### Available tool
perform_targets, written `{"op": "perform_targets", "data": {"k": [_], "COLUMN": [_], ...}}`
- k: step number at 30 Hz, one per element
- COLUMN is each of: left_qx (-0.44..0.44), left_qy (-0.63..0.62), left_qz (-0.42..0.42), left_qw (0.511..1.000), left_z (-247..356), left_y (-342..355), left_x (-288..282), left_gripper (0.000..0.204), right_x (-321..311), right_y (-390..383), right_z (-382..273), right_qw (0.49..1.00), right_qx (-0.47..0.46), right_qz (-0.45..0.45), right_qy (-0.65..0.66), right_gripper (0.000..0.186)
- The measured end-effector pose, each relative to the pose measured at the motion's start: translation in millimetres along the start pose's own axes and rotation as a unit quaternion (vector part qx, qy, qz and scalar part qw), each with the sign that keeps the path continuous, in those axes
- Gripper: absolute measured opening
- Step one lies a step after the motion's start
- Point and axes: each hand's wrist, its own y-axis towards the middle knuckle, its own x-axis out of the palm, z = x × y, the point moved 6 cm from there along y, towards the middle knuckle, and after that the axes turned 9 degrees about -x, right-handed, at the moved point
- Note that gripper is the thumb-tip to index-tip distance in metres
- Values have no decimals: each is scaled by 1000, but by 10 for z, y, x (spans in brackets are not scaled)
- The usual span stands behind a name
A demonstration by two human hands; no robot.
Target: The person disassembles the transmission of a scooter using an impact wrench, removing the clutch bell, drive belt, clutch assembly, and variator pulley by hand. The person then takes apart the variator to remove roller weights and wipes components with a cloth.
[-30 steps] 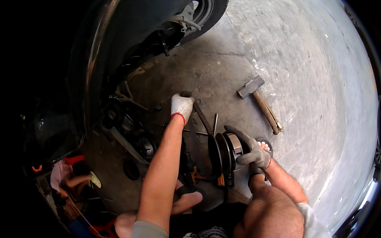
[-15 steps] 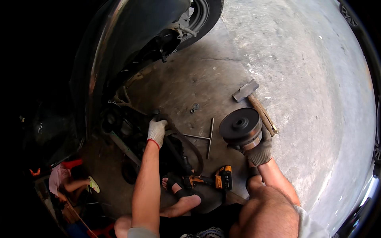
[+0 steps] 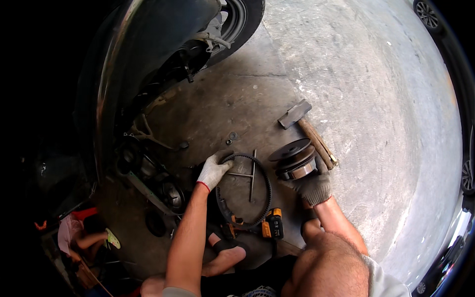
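In a white glove, my left hand [image 3: 216, 170] grips the upper left of a black toothed drive belt [image 3: 270, 190], whose loop hangs open above the floor. My right hand [image 3: 317, 186], gloved in dirty grey, is wrapped round a clutch pulley assembly [image 3: 292, 150] with dark discs and a shiny metal drum. Those discs now sit tilted, edge toward me. Seen through the belt, a T-handle wrench [image 3: 252, 180] lies on the concrete. A cordless power tool with an orange and black battery [image 3: 272, 223] is partly behind the belt's lower edge.
A sledgehammer [image 3: 295, 114] with a wooden handle lies beyond my right hand. A nut and a washer [image 3: 233, 135] rest on the floor. To the left stands a scooter with an exposed engine [image 3: 170, 190] and a wheel [image 3: 241, 22]. Another person [image 3: 74, 232] sits at the lower left.
My left hand has moved right, away from the engine, bringing the belt with it, and the loop has opened out. My right hand has tilted the pulley assembly so its drum side shows.
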Motion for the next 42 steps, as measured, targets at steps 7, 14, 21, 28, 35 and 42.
{"op": "perform_targets", "data": {"k": [7, 14, 21, 28, 35, 42], "left_qx": [40, 108, 139, 123, 281, 226], "left_qy": [205, 129, 89, 37, -45, -2], "left_qz": [120, 163, 150, 158, 187, 192], "left_qw": [971, 972, 975, 979, 940, 955], "left_z": [439, 442, 526, 629, 945, 1078], "left_y": [-216, -371, -405, -548, -993, -793], "left_x": [-113, -11, 135, 297, 938, 1328], "left_gripper": [50, 37, 35, 26, 36, 47], "right_x": [-372, -338, -268, -537, -299, -573], "right_y": [24, 102, 115, 168, 144, 81], "right_z": [-223, -398, -367, -147, 4, -30], "right_qw": [998, 776, 815, 999, 999, 990], "right_qx": [-18, -205, -162, -25, 0, -18], "right_qz": [3, -121, -141, 20, 31, 135], "right_qy": [52, -584, -539, -16, 27, -24], "right_gripper": [58, 42, 37, 46, 59, 53]}}
